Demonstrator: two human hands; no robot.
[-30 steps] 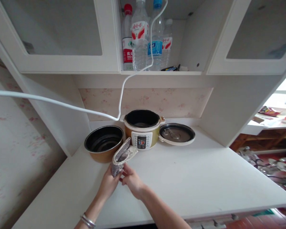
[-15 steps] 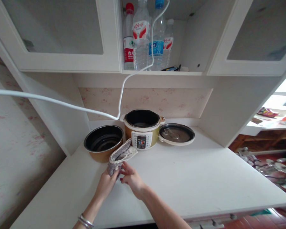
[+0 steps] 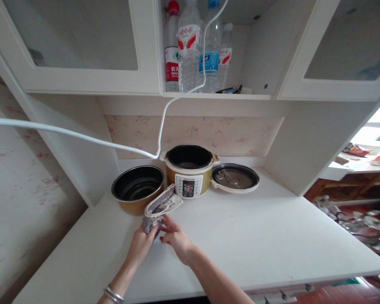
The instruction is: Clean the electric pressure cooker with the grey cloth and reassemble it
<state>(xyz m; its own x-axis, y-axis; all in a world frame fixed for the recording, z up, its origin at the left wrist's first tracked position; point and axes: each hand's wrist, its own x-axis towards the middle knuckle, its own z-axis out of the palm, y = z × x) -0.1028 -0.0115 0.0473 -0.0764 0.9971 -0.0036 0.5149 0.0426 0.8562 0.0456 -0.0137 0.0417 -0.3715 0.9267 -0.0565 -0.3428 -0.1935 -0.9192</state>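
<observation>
At the left, the dark-lined inner pot [image 3: 134,207] stands upright on the white counter [image 3: 256,240], mouth up, which leaves its inside within reach. In front of its right side, the left hand [image 3: 142,244] pinches the lower end of the folded cloth [image 3: 161,206], fingers closed on it, probably so the layers stay together while the free end fans forward. The right hand [image 3: 178,244] is just beside, fingers loosely bent and slightly apart, tips by the cloth's lower edge, perhaps to steady it; whether they grip I cannot tell. Behind, the cooker [image 3: 206,182] sits uncovered, panel facing the person. Rightmost, the lid [image 3: 237,180] lies inner face up, presumably keeping that face off the counter.
</observation>
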